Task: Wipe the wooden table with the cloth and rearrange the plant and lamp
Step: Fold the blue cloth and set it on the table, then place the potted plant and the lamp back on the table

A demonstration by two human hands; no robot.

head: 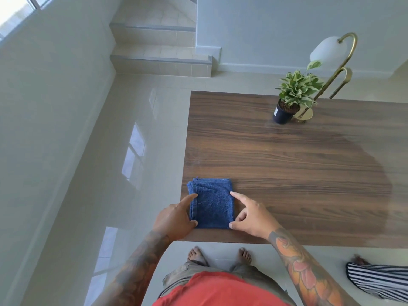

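Desk (298, 173): dark brown wood-grain pattern with lengthwise streaks; a darker patch across the right part, a paler, hazier tone over the left and far areas.
Folded cloth (212, 204): deep blue terry, uniform, no print.
Potted plant (297, 90): variegated leaves, green with cream-white edges; black pot bearing a small white label.
Lamp (331, 62): glossy brass-gold curved stem and base; milky white shade.
Floor (143, 151): glossy pale beige tiles.
Walls: white.
Steps (159, 60): beige tile with grey edging.
Shirt (220, 292): coral red.
Shorts: khaki grey.
Forearms: tattooed, right with orange-red motifs, left in dark tones.
Fabric (379, 281) at lower right: navy-and-white stripes.
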